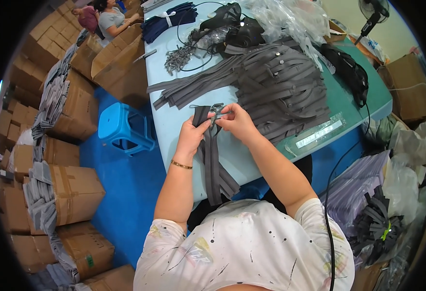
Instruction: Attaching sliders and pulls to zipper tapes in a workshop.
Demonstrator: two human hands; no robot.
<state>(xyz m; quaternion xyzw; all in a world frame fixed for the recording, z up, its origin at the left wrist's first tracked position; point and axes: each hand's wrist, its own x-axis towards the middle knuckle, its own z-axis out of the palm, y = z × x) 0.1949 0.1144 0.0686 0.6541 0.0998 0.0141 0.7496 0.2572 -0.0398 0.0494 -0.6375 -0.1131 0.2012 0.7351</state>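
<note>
Over the near left part of the table, my left hand point(192, 136) is closed on a few dark grey zippers point(213, 165). Their long tapes hang down toward the table's front edge and fan apart there. My right hand point(237, 123) meets it at the upper end of the zippers, thumb and fingers pinched together. A small shiny piece shows between the two hands, too small to make out clearly. Just beyond my right hand spreads a large heap of dark grey zippers point(281, 87), with more strips point(193, 85) reaching out to its left.
Farther back lie a cluster of small grey pulls point(179, 58), a folded navy bundle point(169, 22) and clear plastic bags point(285, 19). A black bag point(346, 70) rests at right. A blue stool point(125, 126) and cardboard boxes point(77, 189) stand left. Two people are at far left.
</note>
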